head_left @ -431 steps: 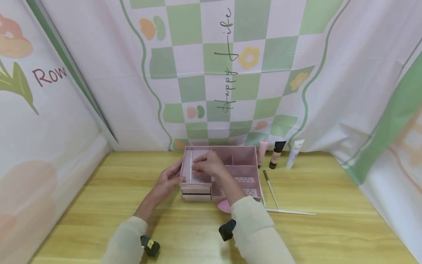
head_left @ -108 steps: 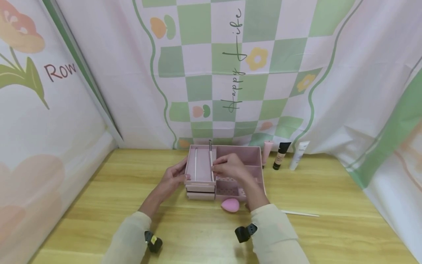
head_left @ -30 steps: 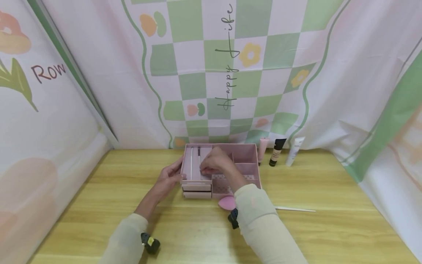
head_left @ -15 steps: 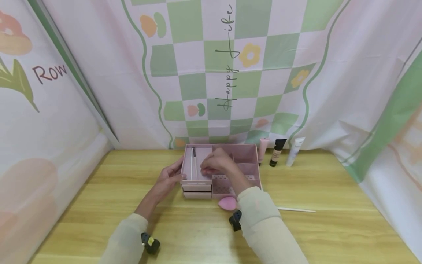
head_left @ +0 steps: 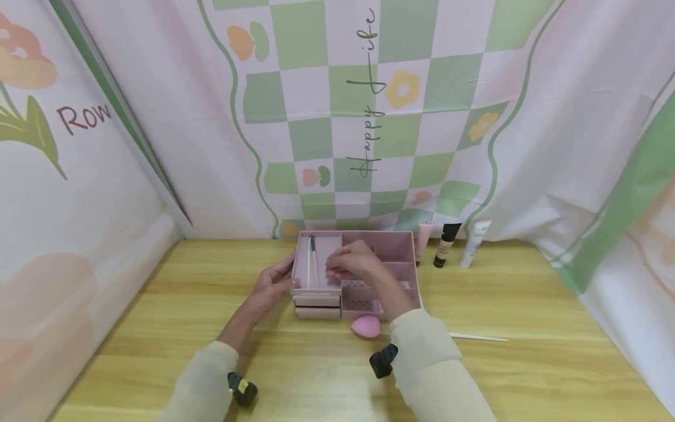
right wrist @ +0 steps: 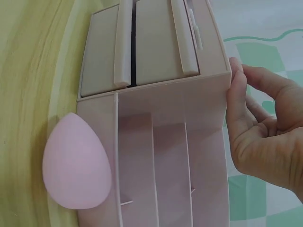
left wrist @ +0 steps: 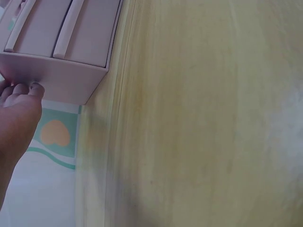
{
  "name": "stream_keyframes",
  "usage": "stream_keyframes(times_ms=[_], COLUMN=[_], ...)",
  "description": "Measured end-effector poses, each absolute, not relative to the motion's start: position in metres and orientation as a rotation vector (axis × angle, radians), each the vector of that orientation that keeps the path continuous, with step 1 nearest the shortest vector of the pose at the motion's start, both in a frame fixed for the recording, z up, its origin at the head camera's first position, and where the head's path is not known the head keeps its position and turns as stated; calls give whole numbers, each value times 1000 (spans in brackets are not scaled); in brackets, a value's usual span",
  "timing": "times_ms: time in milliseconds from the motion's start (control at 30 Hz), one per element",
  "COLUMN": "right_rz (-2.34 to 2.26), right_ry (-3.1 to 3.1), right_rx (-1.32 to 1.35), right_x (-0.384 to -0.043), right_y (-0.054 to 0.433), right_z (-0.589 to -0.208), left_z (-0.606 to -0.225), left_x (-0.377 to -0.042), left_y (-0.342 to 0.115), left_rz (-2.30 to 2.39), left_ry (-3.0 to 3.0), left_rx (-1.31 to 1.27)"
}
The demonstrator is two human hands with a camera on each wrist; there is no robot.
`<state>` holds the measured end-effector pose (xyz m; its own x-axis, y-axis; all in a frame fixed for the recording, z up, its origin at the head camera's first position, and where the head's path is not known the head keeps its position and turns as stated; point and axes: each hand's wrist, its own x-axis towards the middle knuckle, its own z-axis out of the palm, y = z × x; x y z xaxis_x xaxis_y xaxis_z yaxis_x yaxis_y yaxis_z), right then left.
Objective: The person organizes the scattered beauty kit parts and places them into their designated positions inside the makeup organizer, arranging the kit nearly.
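Observation:
In the head view a pink makeup organizer (head_left: 316,302) stands at the back of the table. Two slim makeup brushes (head_left: 315,266), one dark-tipped, lie side by side in its shallow top-left tray (head_left: 329,243). My left hand (head_left: 268,293) holds the organizer's left side, thumb at the front corner; in the left wrist view its fingertips press the side wall. My right hand (head_left: 352,261) hovers at the tray's right edge, fingers bent and apart from the brushes, with nothing visible in them. A pink makeup sponge (right wrist: 76,165) sits in front of the organizer.
Three tubes stand right of the organizer: pink (head_left: 423,241), black-capped (head_left: 447,245) and white (head_left: 475,243). A white stick (head_left: 479,337) lies on the table (head_left: 295,381), its left end hidden by my right arm. A patterned curtain (head_left: 364,135) hangs close behind.
The dark-tipped brush, in my right hand 3.6 seconds ago, now lies in the tray, shifted left beside the other brush. My right hand has come away slightly right; the left hand stays put.

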<state>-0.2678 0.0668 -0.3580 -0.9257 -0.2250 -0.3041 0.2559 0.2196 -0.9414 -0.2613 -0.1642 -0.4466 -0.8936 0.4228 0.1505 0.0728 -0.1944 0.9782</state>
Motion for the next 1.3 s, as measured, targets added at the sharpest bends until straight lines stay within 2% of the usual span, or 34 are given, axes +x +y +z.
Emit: stream_keyframes(times_ms=[400, 800, 1300], right_rz=[-1825, -1741, -1673], right_ry=[2143, 2302, 2381], right_rx=[-47, -203, -265], right_x=[-261, -250, -241], right_y=[80, 114, 155], right_z=[-364, -372, -377], left_z=[-446, -446, -446], left_x=[-261, -261, -260], left_y=[-164, -163, -164], left_rz=[2169, 2183, 2172], left_ry=[1845, 1843, 1843], left_rx=[597, 616, 615])
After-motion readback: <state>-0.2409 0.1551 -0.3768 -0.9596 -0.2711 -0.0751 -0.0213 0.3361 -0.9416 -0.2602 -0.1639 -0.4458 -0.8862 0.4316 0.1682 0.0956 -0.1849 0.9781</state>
